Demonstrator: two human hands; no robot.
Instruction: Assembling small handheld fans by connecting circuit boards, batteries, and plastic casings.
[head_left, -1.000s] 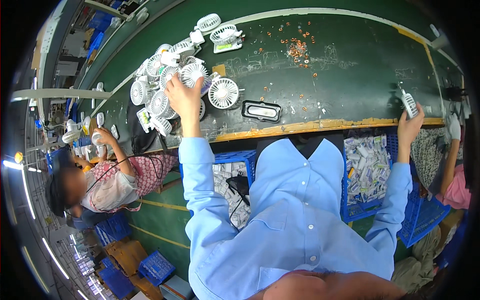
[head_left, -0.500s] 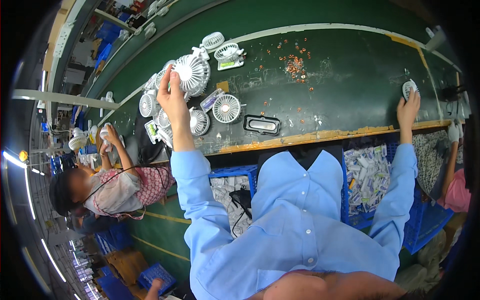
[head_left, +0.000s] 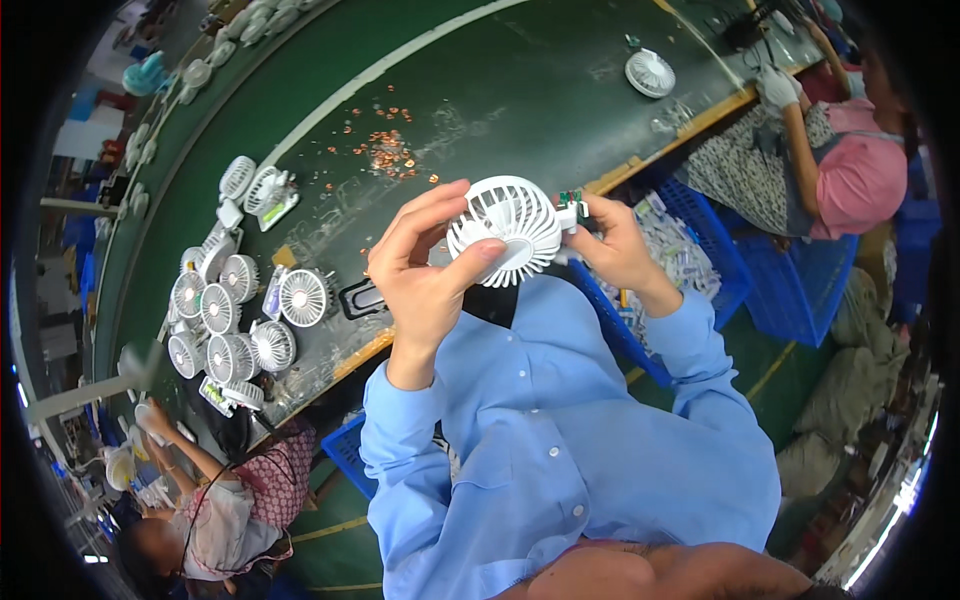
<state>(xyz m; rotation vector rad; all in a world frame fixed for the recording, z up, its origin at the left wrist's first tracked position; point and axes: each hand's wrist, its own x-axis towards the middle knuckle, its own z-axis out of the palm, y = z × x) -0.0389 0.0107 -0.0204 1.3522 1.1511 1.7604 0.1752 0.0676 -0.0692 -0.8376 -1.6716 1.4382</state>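
Observation:
In front of my chest, above the bench edge, I hold a white fan head [head_left: 512, 228] with a slatted round cage. My left hand [head_left: 425, 262] grips it from the left, thumb across the cage front and fingers along the rim. My right hand [head_left: 622, 255] pinches the short neck at its right side, where a small green circuit board [head_left: 572, 200] sticks out. The right fingertips are partly hidden behind the neck. Another white fan [head_left: 650, 73] lies on the bench at the far right, apart from both hands.
Several white fans [head_left: 220, 308] lie clustered on the green bench [head_left: 480, 75] at left. Small copper-coloured pieces [head_left: 388, 152] are scattered mid-bench. A black frame [head_left: 362, 298] sits near the edge. Blue crates [head_left: 725, 270] with white parts stand below. Co-workers sit on both sides.
My left hand has brought a fan from the left cluster to my chest. My right hand has let go of the far-right fan and come in to this one. The view has turned.

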